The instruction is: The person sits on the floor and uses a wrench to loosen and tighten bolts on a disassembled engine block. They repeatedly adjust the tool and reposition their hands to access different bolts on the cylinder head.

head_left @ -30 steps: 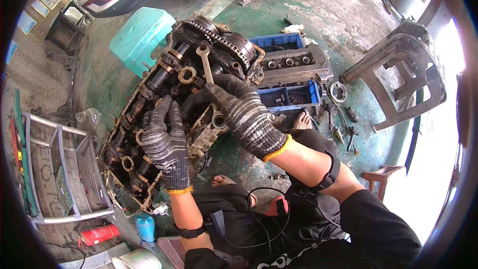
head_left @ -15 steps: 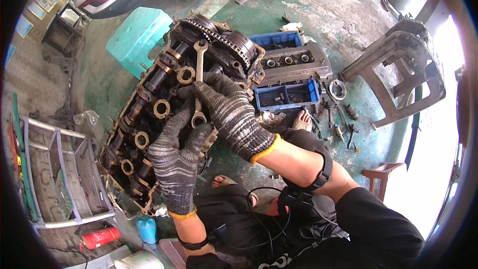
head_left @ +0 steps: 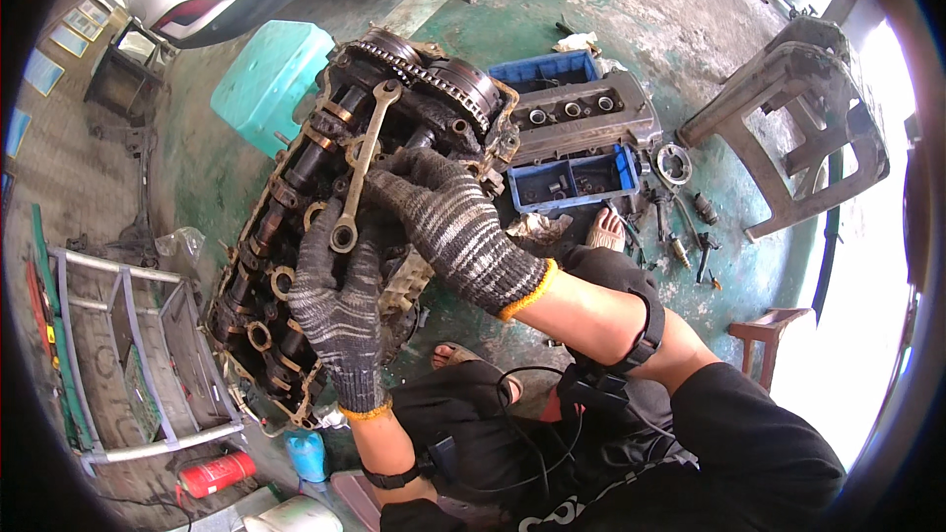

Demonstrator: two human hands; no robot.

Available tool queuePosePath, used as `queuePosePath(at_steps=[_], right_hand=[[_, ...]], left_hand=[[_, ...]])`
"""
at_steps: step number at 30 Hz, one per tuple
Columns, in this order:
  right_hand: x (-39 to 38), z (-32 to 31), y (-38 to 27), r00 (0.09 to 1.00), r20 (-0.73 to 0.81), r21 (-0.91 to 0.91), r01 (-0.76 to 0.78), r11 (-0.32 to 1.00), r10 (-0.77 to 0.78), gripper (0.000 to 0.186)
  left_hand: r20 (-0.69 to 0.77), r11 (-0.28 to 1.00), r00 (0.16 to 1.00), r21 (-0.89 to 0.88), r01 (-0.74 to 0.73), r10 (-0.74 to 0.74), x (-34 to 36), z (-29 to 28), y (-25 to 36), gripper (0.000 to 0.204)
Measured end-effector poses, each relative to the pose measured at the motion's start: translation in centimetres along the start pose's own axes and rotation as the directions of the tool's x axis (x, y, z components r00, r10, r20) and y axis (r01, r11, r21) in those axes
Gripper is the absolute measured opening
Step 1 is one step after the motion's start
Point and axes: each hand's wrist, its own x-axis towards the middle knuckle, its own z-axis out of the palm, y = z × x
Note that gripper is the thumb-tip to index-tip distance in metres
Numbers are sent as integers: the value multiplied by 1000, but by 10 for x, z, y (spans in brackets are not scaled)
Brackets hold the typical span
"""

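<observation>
A long metal wrench (head_left: pixel 365 163) slants across the top of a greasy cylinder head (head_left: pixel 258 236), its ring end low and near my left hand. My right hand (head_left: pixel 434 207), in a grey striped knit glove, is closed around the wrench's middle with thumb and fingers. My left hand (head_left: pixel 335 305), gloved alike, has its fingers and thumb spread on either side of the ring end; whether they touch it is hard to tell. Beneath them the cylinder head shows camshafts, ring-shaped bores and, at its far end, a timing chain (head_left: pixel 399 64) over two sprockets.
Right of the cylinder head lie a valve cover (head_left: pixel 591 118), a blue parts tray (head_left: pixel 572 182) and several loose parts. A turquoise stool (head_left: pixel 266 84) stands behind at left, a grey stool (head_left: pixel 788 128) at right. A metal frame (head_left: pixel 138 345) and red fire extinguisher (head_left: pixel 217 473) are at left.
The wrench has tilted, its ring end swinging down and left over the cylinder head. My right hand has shifted slightly left with it; my left hand has moved slightly left and its fingers spread.
</observation>
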Motion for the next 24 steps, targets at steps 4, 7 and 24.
queuePosePath(at_steps=[4, 7, 24], right_hand=[[-3, -23, 1, 1000, 3, 19, 17, 1000, -17, 23], [-12, -26, -11, 997, 49, 111, -73, 991, 67, 22], [-19, -89, -53, 995, 38, -420, -67, 905, 91, 45]], left_hand=[[-25, 1000, 1000, 11, 3, -3, 13, 19, -11, 40], [-56, 997, 998, 82, -11, 15, 16, 19, -8, 40], [427, 960, 899, -201, 196, -94, -10, 76, 28, 47]])
